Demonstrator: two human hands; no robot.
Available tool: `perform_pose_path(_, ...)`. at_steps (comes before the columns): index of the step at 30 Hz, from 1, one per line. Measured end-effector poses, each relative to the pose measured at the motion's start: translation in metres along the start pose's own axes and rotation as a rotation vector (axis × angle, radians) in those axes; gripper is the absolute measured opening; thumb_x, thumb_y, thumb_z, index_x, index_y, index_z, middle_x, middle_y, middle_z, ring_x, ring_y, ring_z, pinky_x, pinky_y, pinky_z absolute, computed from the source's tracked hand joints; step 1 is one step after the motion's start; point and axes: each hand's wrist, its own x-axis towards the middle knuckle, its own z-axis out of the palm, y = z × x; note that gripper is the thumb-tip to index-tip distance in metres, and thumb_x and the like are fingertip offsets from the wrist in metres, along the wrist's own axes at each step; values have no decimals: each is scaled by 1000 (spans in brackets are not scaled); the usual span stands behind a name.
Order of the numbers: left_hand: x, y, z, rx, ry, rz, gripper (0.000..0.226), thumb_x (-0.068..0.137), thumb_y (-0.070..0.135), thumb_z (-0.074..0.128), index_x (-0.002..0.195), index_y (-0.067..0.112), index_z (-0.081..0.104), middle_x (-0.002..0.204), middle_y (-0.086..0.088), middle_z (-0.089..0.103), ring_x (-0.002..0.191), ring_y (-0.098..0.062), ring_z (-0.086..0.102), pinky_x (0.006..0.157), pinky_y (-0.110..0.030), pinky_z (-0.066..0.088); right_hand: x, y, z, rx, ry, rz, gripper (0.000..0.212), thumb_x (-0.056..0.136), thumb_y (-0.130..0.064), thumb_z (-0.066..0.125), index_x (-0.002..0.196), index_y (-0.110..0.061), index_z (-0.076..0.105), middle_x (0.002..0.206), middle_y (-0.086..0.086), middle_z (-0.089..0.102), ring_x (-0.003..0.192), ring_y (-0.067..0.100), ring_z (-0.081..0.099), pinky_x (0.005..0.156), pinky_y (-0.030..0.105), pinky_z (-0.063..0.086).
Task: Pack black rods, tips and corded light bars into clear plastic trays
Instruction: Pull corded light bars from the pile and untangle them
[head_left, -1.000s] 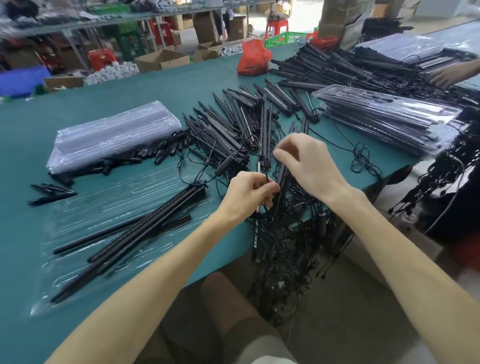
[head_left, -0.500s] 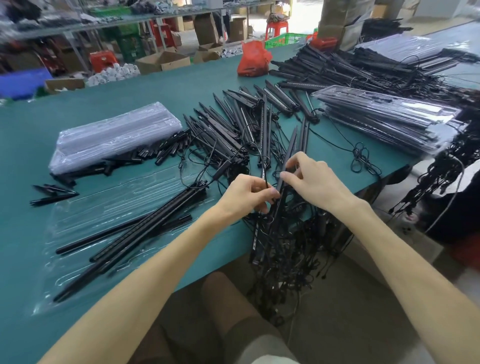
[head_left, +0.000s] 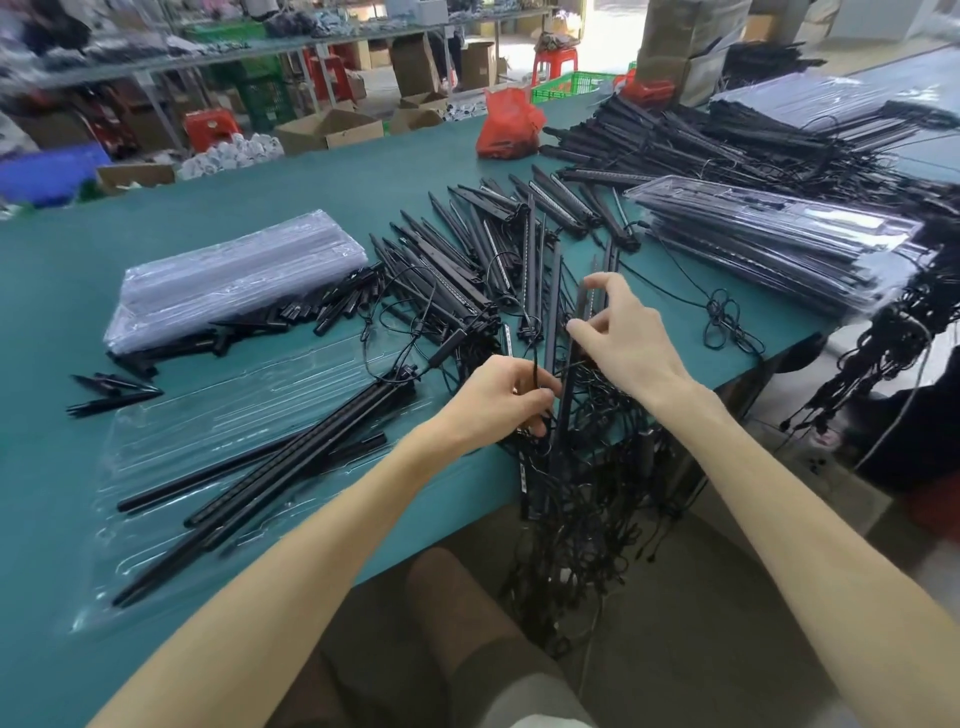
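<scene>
Meanwhile, at the left of the green-topped table, the stack of empty clear plastic trays and the loose black pointed tips lie as they did a second ago. The open clear plastic tray nearest the person holds the same few long black rods, laid slantwise; nothing has been added to it.

The left hand has hardly shifted, its fingers curled as before round thin black cords at the table's near edge. The change is in the right hand. It dipped toward the left hand half a second ago and has now reached back up. Its forefinger and thumb pinch the upper part of one long black corded light bar, which runs down past the left hand and over the edge into the hanging tangle of black cables.

This looks like one bar being teased free of its neighbours, so it probably goes into the open tray next, if its cord comes loose. Far right, the stack of filled clear trays is unchanged.
</scene>
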Motion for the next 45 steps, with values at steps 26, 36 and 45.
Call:
perform_pose_path(26, 0, 10, -5, -131, -59, -83, 26, 100, 2, 54, 115, 13, 73, 74, -6, 60, 66, -16, 63, 71, -33, 53, -67, 39, 27, 389, 19, 180, 4, 97, -20, 64, 97, -20, 60, 72, 0, 73, 58, 25, 70, 57, 36, 57)
perform_pose_path(36, 7, 6, -1, 215, -27, 63, 39, 86, 14, 76, 123, 19, 63, 108, -9, 52, 68, -15, 53, 69, -23, 50, -68, 24, 25, 687, -5, 239, 24, 99, -5, 54, 100, -16, 75, 91, 3, 78, 84, 22, 73, 75, 29, 60)
perform_pose_path(45, 6, -1, 3, 313, 0, 100, 12, 88, 26, 76, 93, 15, 75, 97, -7, 49, 74, -6, 51, 70, -17, 45, -66, 13, 18, 849, -54, 208, 15, 94, -14, 69, 107, -9, 73, 101, 11, 76, 101, 31, 72, 99, 49, 54)
